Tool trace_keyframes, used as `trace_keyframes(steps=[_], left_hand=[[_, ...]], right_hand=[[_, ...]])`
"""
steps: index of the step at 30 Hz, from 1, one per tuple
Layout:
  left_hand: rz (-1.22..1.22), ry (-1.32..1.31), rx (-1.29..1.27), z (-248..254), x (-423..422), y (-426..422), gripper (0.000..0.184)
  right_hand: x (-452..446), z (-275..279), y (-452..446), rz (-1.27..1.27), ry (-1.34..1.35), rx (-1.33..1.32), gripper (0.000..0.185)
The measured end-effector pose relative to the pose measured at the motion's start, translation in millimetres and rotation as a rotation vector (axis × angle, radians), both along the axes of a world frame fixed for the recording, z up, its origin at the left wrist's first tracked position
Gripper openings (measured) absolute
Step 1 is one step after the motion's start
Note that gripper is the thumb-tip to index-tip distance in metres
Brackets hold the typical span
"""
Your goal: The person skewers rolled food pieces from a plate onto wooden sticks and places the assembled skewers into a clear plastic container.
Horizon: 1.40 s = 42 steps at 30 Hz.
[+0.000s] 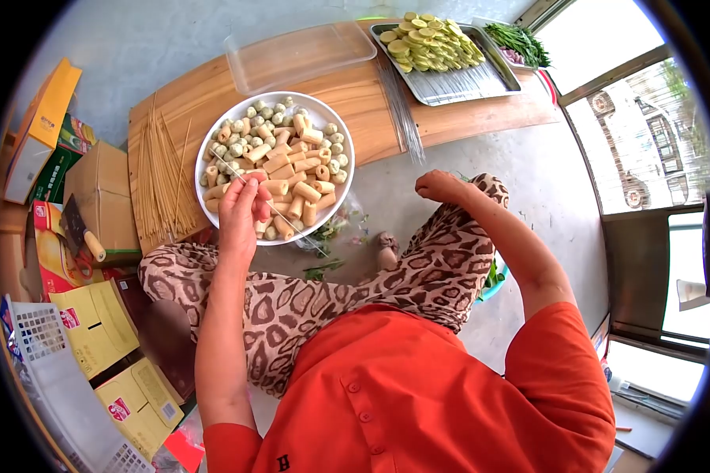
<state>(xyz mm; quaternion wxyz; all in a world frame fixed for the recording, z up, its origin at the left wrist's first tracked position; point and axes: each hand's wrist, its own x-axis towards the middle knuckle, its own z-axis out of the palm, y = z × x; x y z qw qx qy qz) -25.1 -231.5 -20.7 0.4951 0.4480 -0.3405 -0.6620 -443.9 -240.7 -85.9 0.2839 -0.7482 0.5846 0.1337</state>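
My left hand (pixel 243 208) is pinched round a thin metal skewer (pixel 284 217), which slants over the front of a round white plate (pixel 350 150). Tan hollow tube-shaped pieces (pixel 278 163) fill the middle and right of the plate. Speckled greenish balls (pixel 237 138) lie mostly along its back and left. My right hand (pixel 440 187) is closed beside my right knee, away from the plate; its palm side is hidden, so I cannot make out anything inside it. More thin metal skewers (pixel 401 102) lie in a bundle across the edge of the wooden table (pixel 363 75).
Bamboo sticks (pixel 164 169) lie left of the plate. Behind it are a clear plastic lid (pixel 304 57), a metal tray (pixel 461 85) with sliced green pieces, and green vegetables (pixel 519 43). Boxes (pixel 95 323), a knife (pixel 93 244) and a white basket (pixel 63 386) stand at left.
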Motion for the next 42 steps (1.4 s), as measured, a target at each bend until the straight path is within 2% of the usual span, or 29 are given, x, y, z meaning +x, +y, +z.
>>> trace_keyframes(steps=[6, 8, 13, 15, 18, 20, 22, 23, 27, 32, 37, 42], left_hand=[[-0.003, -0.045, 0.006, -2.7, -2.1, -1.4, 0.018], [-0.015, -0.037, -0.002, -5.0, -2.0, -2.0, 0.018], [-0.003, -0.047, 0.006, -1.7, -2.4, -0.6, 0.019], [-0.001, -0.054, 0.001, -0.8, -3.1, -0.8, 0.019], [-0.001, -0.074, 0.014, -0.9, -4.6, -0.6, 0.019], [-0.007, -0.094, 0.022, -1.5, -6.1, -1.4, 0.018], [-0.009, -0.097, 0.024, -3.6, -6.9, -2.6, 0.018], [-0.009, -0.093, 0.021, -4.2, -7.3, -2.7, 0.017], [-0.002, -0.083, 0.024, -3.0, -8.5, -2.6, 0.017], [-0.004, -0.093, 0.028, -5.8, -9.4, -4.7, 0.017], [-0.014, -0.104, 0.025, -9.9, -10.8, -5.0, 0.016], [0.015, -0.102, 0.013, -9.1, -9.6, -4.4, 0.017]], right_hand=[[-6.5, -30.2, -27.6, -0.041, -0.046, -0.121, 0.025], [-5.4, -32.5, -34.9, -0.105, -0.061, -0.22, 0.025], [0.0, -21.0, -34.4, -0.209, -0.088, -0.264, 0.023], [-0.5, -20.6, -32.2, -0.097, 0.065, -0.04, 0.021], [-1.5, -17.3, -29.5, -0.101, 0.217, 0.003, 0.023], [-6.1, -21.8, -35.2, -0.104, 0.244, -0.049, 0.021], [-9.8, -23.0, -45.1, 0.019, 0.351, -0.15, 0.02], [-11.6, -22.9, -48.1, 0.031, 0.325, -0.226, 0.021], [-5.4, -19.9, -53.4, -0.027, 0.283, -0.242, 0.021], [4.6, -24.5, -47.5, 0.011, 0.217, -0.144, 0.02], [8.2, -24.4, -59.6, -0.001, 0.007, -0.309, 0.018], [13.1, -13.5, -59.1, -0.015, 0.114, -0.182, 0.02]])
